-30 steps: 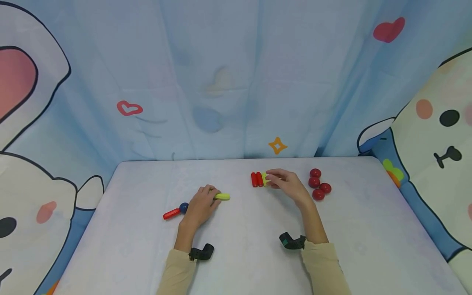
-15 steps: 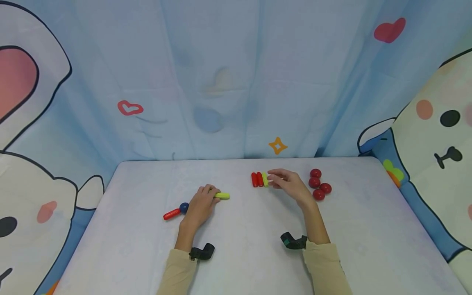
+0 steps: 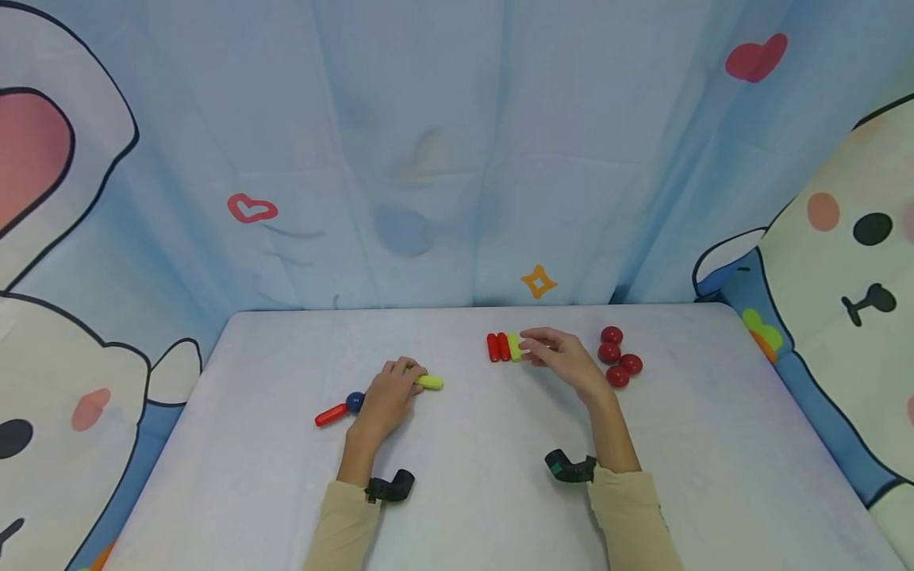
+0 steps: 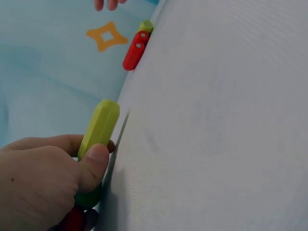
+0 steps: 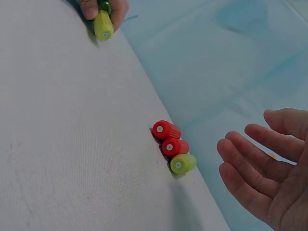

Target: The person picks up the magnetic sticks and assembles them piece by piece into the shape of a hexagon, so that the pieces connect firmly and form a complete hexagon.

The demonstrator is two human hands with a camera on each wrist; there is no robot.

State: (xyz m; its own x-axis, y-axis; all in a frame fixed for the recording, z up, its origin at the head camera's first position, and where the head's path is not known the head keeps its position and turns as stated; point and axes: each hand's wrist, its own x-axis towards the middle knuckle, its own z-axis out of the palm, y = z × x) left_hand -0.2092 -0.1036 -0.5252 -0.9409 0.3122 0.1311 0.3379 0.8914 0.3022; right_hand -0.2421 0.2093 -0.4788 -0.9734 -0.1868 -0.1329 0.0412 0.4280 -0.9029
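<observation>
My left hand pinches a yellow-green toy rod between thumb and fingers in the left wrist view. Below the grip, a green ball and a dark red piece are partly hidden by the hand. To the left of that hand, in the head view, a blue ball meets a red rod. My right hand holds nothing, fingers loosely extended. It is beside another yellow-green rod, apart from it. Two red rods lie side by side with that rod.
Several dark red balls are grouped right of my right hand. White cloth covers the table, and a blue printed curtain hangs along its back edge. A black camera is strapped to each wrist.
My right hand has drawn slightly right, off the yellow-green rod, leaving it next to the two red ones. The left hand keeps its grip, its rod shifting only a little.
</observation>
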